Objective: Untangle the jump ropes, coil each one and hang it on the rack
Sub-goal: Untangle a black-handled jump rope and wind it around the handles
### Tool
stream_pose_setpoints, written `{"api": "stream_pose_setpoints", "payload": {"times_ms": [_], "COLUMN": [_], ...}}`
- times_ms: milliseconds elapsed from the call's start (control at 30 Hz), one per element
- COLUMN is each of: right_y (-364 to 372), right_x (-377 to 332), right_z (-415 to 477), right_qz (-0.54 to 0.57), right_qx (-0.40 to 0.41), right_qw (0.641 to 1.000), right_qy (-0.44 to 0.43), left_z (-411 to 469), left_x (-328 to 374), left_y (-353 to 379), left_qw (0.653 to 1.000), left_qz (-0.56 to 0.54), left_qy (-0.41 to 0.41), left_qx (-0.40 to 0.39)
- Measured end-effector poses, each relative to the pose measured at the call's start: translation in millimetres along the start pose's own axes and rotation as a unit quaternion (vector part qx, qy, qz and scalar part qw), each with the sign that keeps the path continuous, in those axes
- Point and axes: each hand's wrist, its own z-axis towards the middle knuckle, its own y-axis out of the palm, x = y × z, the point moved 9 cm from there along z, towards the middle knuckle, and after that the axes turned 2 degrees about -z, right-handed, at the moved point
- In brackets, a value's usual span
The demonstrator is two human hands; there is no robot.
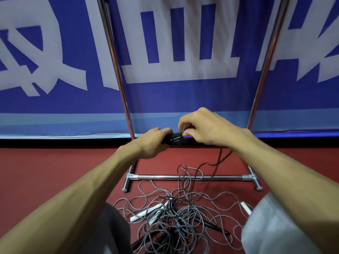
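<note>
Nearest, on the floor (55,171) — grey tangle of jump ropes (176,217), white handles (146,212) buried, loops over the rack's base bar (220,177). Above, left hand (152,143) gripping black handles (174,139), right hand (203,125) pinching the cord (219,158) trailing into the heap. Risk if yanked: cinched knots, a snag on that bar. Beyond, blue banner (174,98) — huge white characters, cropped, unreadable.
</note>
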Motion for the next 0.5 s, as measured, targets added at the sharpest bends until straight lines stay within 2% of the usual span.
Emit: {"api": "stream_pose_setpoints", "payload": {"times_ms": [133, 200, 367, 433, 500], "right_y": [-13, -16, -13, -8, 1], "right_x": [-1, 10, 38, 44, 52], "right_z": [-3, -2, 0, 0, -1], "right_qz": [-0.036, -0.023, 0.11, 0.157, 0.262], "right_qx": [0.053, 0.069, 0.093, 0.075, 0.046], "right_qw": [0.998, 0.997, 0.986, 0.978, 0.953], "right_qy": [-0.013, 0.01, 0.087, 0.116, 0.144], "left_z": [-7, -11, -19, -22, -23], "left_x": [23, 30, 40, 48, 51], "left_y": [6, 4, 0, -2, -7], "left_qw": [0.997, 0.995, 0.976, 0.957, 0.936], "left_qz": [-0.036, -0.071, -0.21, -0.282, -0.347], "left_qy": [0.05, 0.059, 0.036, 0.041, 0.044], "left_qx": [-0.042, -0.041, -0.049, -0.048, -0.041]}}
